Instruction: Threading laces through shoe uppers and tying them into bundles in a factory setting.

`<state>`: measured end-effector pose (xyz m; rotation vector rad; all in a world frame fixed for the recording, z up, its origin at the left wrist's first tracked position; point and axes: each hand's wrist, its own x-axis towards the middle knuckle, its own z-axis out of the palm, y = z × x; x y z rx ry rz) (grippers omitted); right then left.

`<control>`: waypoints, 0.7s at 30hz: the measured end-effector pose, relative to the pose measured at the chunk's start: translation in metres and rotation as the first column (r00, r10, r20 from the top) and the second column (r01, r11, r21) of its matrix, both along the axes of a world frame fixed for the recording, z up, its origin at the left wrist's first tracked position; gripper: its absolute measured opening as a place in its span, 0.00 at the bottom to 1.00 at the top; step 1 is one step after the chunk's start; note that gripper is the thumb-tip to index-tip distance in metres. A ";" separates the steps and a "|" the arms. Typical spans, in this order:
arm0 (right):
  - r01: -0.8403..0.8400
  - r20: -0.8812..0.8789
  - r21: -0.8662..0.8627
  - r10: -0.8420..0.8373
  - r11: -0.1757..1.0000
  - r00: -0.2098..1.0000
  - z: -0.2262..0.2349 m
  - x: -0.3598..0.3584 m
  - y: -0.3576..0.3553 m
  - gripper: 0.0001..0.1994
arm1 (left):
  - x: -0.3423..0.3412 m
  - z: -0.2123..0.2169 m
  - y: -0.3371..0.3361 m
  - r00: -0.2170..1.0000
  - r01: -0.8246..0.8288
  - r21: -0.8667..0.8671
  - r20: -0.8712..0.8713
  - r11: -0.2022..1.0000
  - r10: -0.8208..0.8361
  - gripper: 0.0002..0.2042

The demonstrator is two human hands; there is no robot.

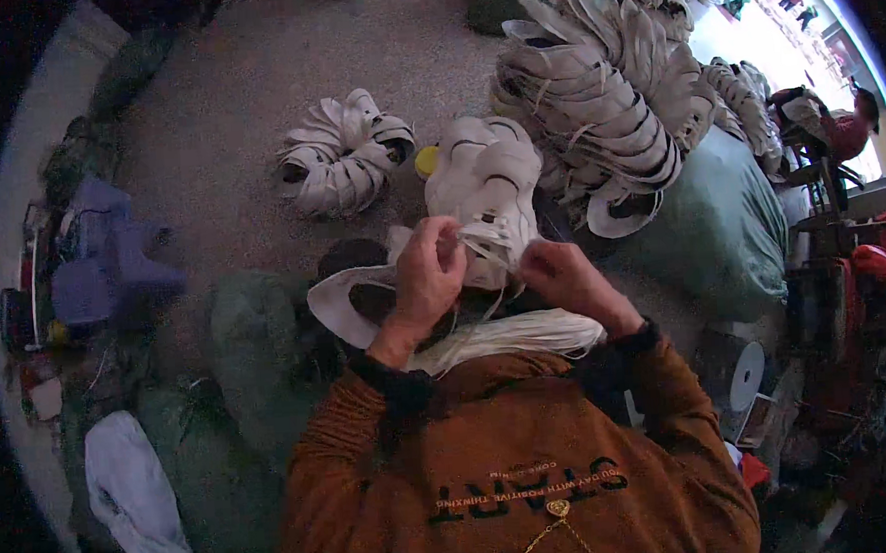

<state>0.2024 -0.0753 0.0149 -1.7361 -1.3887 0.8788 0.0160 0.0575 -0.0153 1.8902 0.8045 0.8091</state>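
In front of me lies a stack of off-white shoe uppers (477, 170), with a loose white shoelace (486, 236) looped across the nearest one. On its left side my left hand (429, 272) is closed, thumb and fingers pinching the shoelace. My right hand (561, 272) is at the right edge of the same upper, fingers curled together; whatever they pinch is too small to make out. A lace end hangs down between the hands. Across my lap rests a bundle of white shoelaces (511, 338). Beside my left wrist is another pale shoe upper (336, 307) with a curved opening.
A ring of nested uppers (346, 153) lies on the floor ahead, near a yellow round object (427, 161). Large piles of uppers (595, 108) rise at right beside a green sack (716, 227). A purple stool (111, 254) stands left; a person (841, 130) sits far right.
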 end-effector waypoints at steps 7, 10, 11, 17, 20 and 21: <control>-0.117 -0.165 -0.153 0.091 0.981 0.982 0.014 -0.006 -0.017 0.09 | 0.000 0.006 -0.003 0.999 0.031 0.161 -0.042 0.986 -0.025 0.12; -0.207 -0.113 -0.043 0.202 0.977 0.973 -0.002 -0.021 -0.024 0.08 | 0.002 0.020 -0.008 0.992 0.072 0.136 -0.114 0.988 -0.057 0.12; -0.249 -0.086 0.057 0.253 0.967 0.964 0.004 -0.028 -0.022 0.07 | 0.002 0.020 -0.010 0.989 0.108 0.308 -0.127 0.945 -0.071 0.12; -0.356 -0.120 0.102 0.367 0.929 0.923 -0.013 -0.040 -0.026 0.07 | 0.017 0.034 -0.028 0.921 0.308 0.546 -0.377 0.779 -0.100 0.14; -0.377 -0.065 0.096 0.384 0.921 0.921 -0.011 -0.038 -0.030 0.07 | 0.021 0.028 -0.029 0.890 0.327 0.561 -0.454 0.760 -0.048 0.14; -0.379 -0.074 0.060 0.383 0.923 0.921 -0.008 -0.038 -0.032 0.07 | 0.022 0.025 -0.029 0.883 0.330 0.575 -0.468 0.748 -0.029 0.14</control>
